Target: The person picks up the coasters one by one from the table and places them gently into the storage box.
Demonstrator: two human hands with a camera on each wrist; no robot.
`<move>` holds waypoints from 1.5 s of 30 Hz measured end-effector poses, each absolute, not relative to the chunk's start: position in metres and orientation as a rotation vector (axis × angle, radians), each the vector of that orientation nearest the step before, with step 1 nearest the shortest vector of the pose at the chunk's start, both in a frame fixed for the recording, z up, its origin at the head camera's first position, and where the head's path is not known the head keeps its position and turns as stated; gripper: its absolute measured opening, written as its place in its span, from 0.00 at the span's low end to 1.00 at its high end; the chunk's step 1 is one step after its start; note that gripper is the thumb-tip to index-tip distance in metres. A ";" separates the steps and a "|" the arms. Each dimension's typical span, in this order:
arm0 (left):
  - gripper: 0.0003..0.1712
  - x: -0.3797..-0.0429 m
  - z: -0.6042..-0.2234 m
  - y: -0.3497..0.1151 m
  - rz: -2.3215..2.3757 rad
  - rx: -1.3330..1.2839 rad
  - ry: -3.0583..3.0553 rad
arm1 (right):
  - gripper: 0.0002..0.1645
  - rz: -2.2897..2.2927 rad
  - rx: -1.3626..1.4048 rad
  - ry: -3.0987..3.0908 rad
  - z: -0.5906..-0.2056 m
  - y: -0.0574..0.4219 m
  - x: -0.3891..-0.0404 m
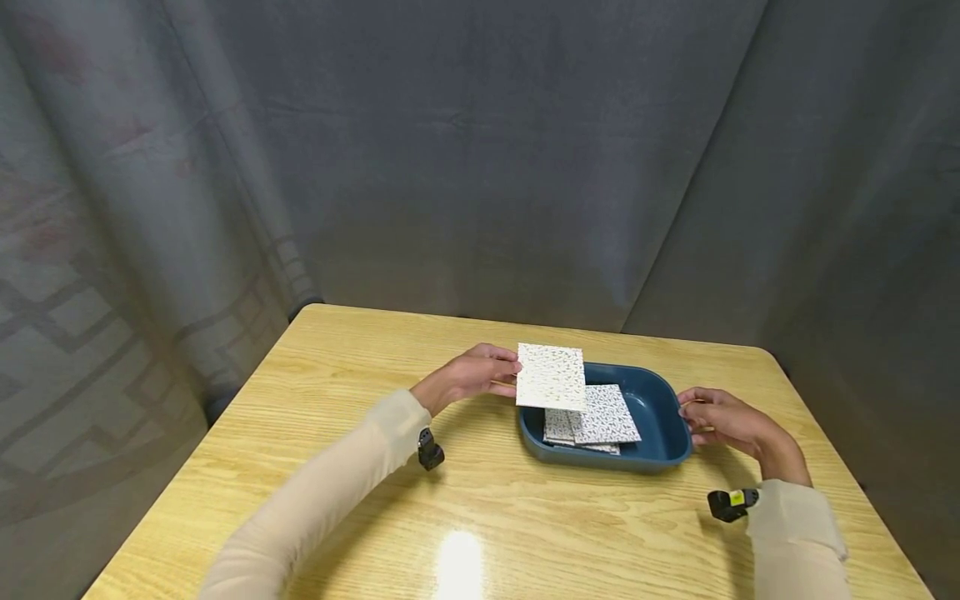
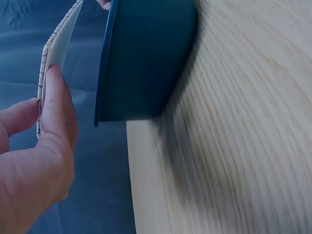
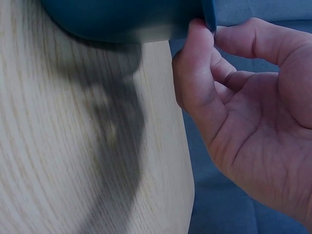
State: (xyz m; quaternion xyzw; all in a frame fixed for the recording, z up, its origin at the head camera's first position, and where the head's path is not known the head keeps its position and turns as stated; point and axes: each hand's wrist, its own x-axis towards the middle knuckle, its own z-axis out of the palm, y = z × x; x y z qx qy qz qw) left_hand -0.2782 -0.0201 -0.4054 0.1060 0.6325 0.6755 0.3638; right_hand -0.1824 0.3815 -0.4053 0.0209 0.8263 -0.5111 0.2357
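Observation:
My left hand (image 1: 480, 372) pinches a thin square patterned coaster (image 1: 551, 377) by its left edge, thumb on the speckled face and fingers behind. It is held tilted above the left end of a dark blue oval-cornered basin (image 1: 660, 417). In the left wrist view the coaster's pale plain back (image 2: 61, 46) faces the basin side, apart from the rim. Inside the basin several more speckled square coasters (image 1: 606, 415) lie overlapping. At the basin's right end my right hand (image 1: 723, 421) grips the rim, thumb and forefinger meeting over it in the right wrist view.
The basin stands on a light wooden table (image 1: 375, 533), towards its far right part. Grey curtains (image 1: 480, 167) hang behind the table and along both sides. Small black cameras (image 1: 430, 450) are strapped at both wrists.

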 end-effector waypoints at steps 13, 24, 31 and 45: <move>0.12 -0.272 -0.402 0.007 1.708 0.325 1.650 | 0.22 -1.402 0.043 2.269 -0.405 0.384 -0.181; 0.26 -0.267 -0.404 0.028 1.663 0.298 1.686 | 0.21 -1.397 0.044 2.280 -0.405 0.384 -0.180; 0.23 -0.264 -0.405 0.037 1.651 0.302 1.698 | 0.21 -1.391 0.064 2.289 -0.404 0.382 -0.180; 0.10 -0.259 -0.409 0.046 1.644 0.277 1.716 | 0.22 -1.401 0.063 2.284 -0.405 0.381 -0.179</move>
